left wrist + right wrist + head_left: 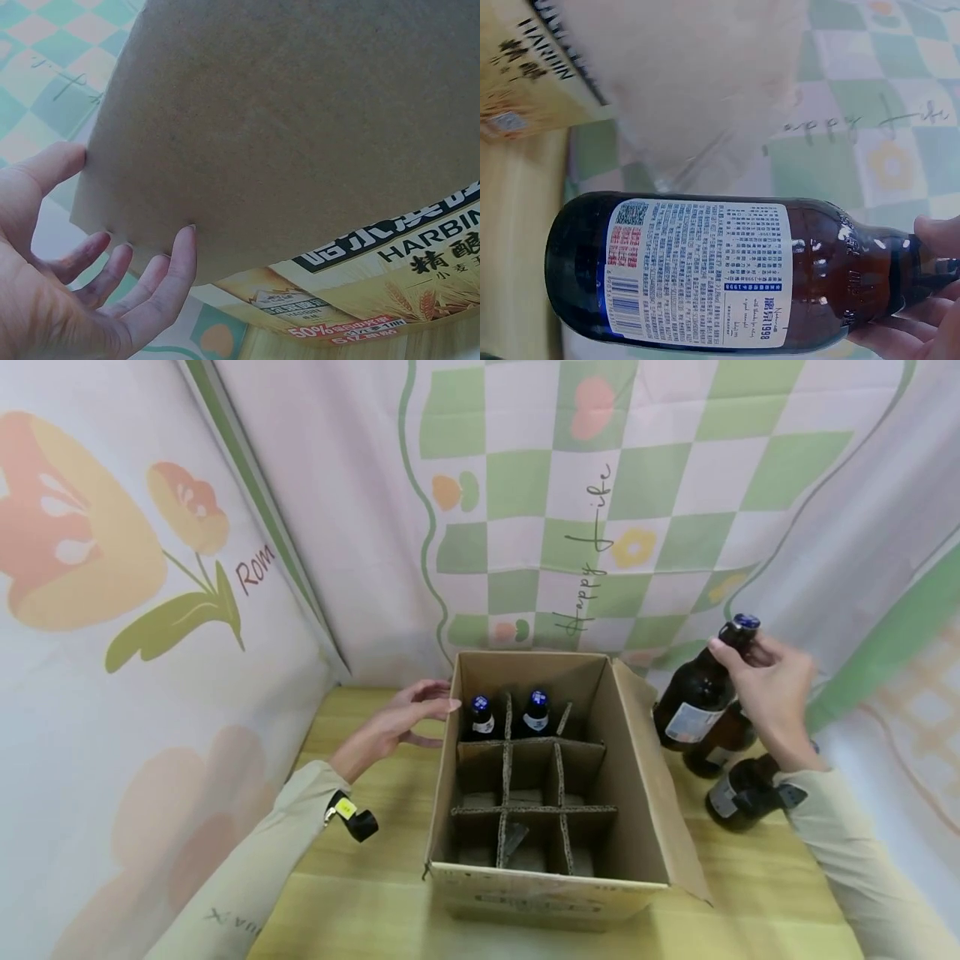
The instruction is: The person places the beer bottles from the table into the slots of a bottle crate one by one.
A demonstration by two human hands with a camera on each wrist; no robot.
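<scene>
My right hand point(776, 681) grips a brown glass beer bottle point(693, 697) by its neck, right of the cardboard box. In the right wrist view, the white back label of this beer bottle point(697, 270) faces the camera. My left hand point(401, 718) is at the back left of the cardboard box point(547, 889), its fingertips against the outside of the flap point(255, 135). Cardboard dividers point(532, 810) split the box into several compartments. Two capped bottles, one at the back left point(482, 717) and one at the back middle point(536, 714), stand in the back row.
Behind the held bottle, another brown bottle point(716, 747) stands on the wooden table point(352, 893). A further bottle point(738, 797) is nearer, by the right sleeve. The box's right flap point(675, 810) is folded outward. A patterned curtain point(517, 485) hangs behind.
</scene>
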